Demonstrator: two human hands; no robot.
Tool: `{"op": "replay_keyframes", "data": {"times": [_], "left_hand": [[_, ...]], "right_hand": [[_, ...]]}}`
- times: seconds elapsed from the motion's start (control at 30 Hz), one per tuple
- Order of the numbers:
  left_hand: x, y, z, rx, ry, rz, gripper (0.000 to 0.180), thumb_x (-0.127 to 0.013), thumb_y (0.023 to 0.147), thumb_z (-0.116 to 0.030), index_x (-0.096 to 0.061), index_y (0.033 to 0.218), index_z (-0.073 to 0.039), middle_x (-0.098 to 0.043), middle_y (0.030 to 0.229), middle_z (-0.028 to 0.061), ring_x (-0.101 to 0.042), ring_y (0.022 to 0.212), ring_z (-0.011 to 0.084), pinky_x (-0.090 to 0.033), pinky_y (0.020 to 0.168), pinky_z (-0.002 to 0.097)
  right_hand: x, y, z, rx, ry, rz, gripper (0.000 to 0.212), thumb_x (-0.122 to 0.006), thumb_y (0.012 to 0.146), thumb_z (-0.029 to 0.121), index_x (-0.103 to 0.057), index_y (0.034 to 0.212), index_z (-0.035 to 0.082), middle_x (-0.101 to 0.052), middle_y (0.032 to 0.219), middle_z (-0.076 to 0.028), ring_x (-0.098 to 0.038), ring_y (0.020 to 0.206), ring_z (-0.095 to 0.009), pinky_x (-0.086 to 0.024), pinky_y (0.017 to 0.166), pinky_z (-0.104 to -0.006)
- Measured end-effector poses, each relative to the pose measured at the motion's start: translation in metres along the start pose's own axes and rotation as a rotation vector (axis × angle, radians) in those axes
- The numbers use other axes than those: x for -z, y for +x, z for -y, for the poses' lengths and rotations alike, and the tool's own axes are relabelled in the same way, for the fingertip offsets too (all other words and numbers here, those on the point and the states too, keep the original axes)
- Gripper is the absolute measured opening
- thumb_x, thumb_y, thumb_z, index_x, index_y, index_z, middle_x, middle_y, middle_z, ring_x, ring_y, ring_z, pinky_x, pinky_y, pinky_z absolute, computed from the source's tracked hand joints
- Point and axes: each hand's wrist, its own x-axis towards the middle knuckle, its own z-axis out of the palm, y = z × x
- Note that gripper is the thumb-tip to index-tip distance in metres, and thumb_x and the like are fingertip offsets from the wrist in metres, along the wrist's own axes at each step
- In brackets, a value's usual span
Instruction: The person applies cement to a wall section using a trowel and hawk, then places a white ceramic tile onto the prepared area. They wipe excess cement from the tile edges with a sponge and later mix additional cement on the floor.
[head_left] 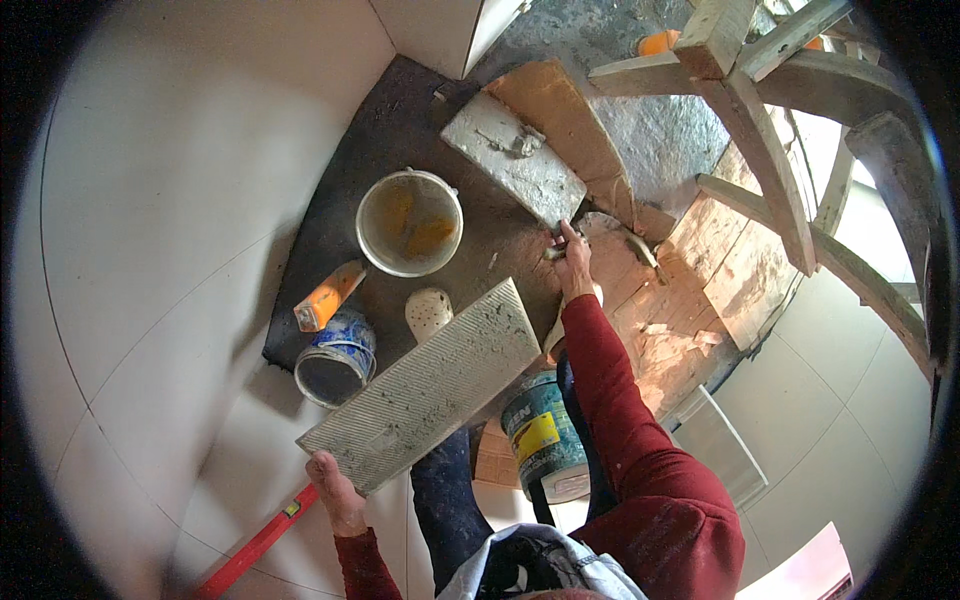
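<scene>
My left hand (338,492) grips the lower left corner of a long rectangular tile (430,385), thumb on top. The tile is tilted across my legs, its upward face covered in fine parallel ridges with dark grey specks. My right hand (575,265) reaches forward with curled fingers at the near corner of a grey, mortar-smeared slab (490,150). A small lump of mortar (527,143) sits on that slab. Something small and pale is at my right fingers, but its kind is hidden.
A white bucket (362,225) with yellowish patches inside stands ahead. Left are an orange-ended tool (330,296), a blue bucket (340,362) and a red spirit level (262,540). A green tub (545,435) stands between my legs. Cardboard (570,115) and a wooden frame (760,150) lie right.
</scene>
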Motion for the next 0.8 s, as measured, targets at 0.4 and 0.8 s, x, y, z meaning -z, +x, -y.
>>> {"op": "replay_keyframes", "data": {"times": [0.4, 0.8], "left_hand": [[0.016, 0.008, 0.003, -0.096, 0.310, -0.039, 0.054, -0.054, 0.095, -0.055, -0.048, 0.107, -0.003, -0.048, 0.098, 0.0052, -0.044, 0.092, 0.0176, -0.038, 0.087, 0.0348], [0.024, -0.008, -0.041, -0.389, 0.109, 0.135, 0.054, -0.055, 0.097, -0.044, -0.049, 0.066, -0.001, -0.042, 0.063, 0.0045, -0.042, 0.070, 0.0160, -0.033, 0.061, 0.0391]], "right_hand": [[-0.036, -0.049, -0.016, 0.100, -0.055, -0.043, 0.029, -0.066, 0.090, 0.010, -0.054, 0.116, 0.009, -0.058, 0.097, -0.005, -0.061, 0.082, -0.021, -0.056, 0.066, -0.0363], [0.006, -0.278, 0.113, 0.348, -0.055, -0.214, 0.022, -0.063, 0.091, 0.002, -0.052, 0.108, 0.009, -0.060, 0.090, -0.006, -0.062, 0.069, -0.022, -0.054, 0.054, -0.0382]]}}
